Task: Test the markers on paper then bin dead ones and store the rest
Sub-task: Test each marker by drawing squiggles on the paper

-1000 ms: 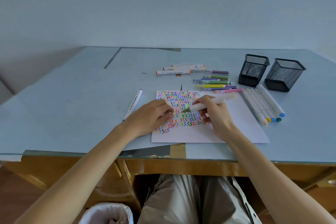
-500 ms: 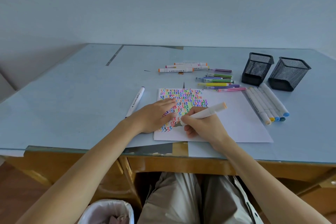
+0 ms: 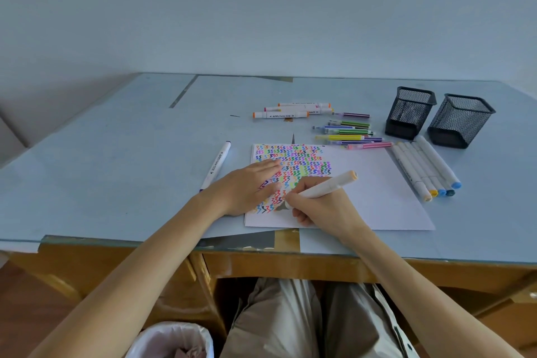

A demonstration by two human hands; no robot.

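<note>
I read the white marker (image 3: 319,189) as light, rigid and smooth, best pinched low on the barrel near the nib, which is where my right hand (image 3: 321,208) grips it now. Its fingers are curled around it, wrist resting on the paper (image 3: 377,197), peach cap end tilted up and to the right, tip touching the sheet at the lower edge of the coloured squiggles. My left hand (image 3: 247,186) lies flat, fingers together, pressing the thin, slide-prone sheet to the desk (image 3: 116,168).
</note>
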